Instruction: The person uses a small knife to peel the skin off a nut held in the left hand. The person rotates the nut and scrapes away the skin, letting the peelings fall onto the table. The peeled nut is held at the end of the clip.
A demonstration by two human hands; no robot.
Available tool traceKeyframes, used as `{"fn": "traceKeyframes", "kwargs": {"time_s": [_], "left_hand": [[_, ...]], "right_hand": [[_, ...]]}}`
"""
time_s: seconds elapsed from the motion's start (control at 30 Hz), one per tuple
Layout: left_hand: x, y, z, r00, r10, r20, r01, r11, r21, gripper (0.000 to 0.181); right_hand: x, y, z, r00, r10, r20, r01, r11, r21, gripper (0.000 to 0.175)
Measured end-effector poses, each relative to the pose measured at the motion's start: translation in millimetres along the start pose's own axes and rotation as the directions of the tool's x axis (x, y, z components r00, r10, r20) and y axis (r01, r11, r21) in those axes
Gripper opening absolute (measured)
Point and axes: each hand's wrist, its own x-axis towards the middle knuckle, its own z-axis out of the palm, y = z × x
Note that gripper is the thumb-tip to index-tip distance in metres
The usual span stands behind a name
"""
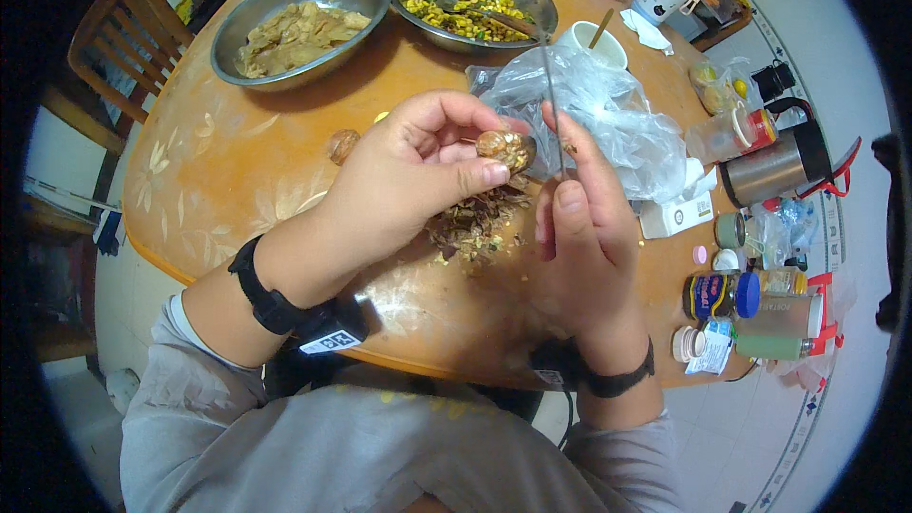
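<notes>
Between the thumb and fingers of my left hand [399,171] is a brown, partly peeled roundish piece of food [504,147], with pale yellow patches showing; its kind I cannot tell. My right hand [588,221] grips a thin knife [551,96], its narrow blade upright just to the right of that piece. Small bits stick to my right index finger. Below the hands, a heap of dark brown peelings and yellowish crumbs [481,228] lies on the wooden table [221,178]. Another brown roundish piece [343,146] rests on the table left of my left hand.
Beyond my hands stand a steel basin of cooked food [226,64] and a basin of yellow and green chopped food [467,0]. A clear plastic bag [620,128] and a white cup [613,50] are at the right. Jars [719,296] and a steel kettle [762,167] line the right edge.
</notes>
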Motion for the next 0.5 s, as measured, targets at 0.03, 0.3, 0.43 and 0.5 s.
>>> {"fn": "traceKeyframes", "kwargs": {"time_s": [0.03, 0.3, 0.43, 0.5], "left_hand": [[0, -1, -1, 0.999, -0.028, -0.019, 0.029, 0.999, 0.029, 0.031], [-3, 7, 1, 0.989, -0.137, -0.048, 0.143, 0.979, 0.147, 0.033], [-4, 9, 2, 0.981, -0.18, -0.064, 0.188, 0.971, 0.15, 0.035], [-5, 9, 0, 0.987, -0.157, -0.042, 0.162, 0.979, 0.128, 0.035]], "right_hand": [[0, 0, -2, 0.998, -0.05, 0.038, 0.052, 0.996, -0.072, 0.047], [2, 2, -3, 0.948, -0.283, 0.145, 0.315, 0.896, -0.313, 0.056], [1, 2, -4, 0.952, -0.266, 0.154, 0.302, 0.905, -0.301, 0.056], [2, 2, -2, 0.948, -0.275, 0.159, 0.308, 0.917, -0.254, 0.055]]}}
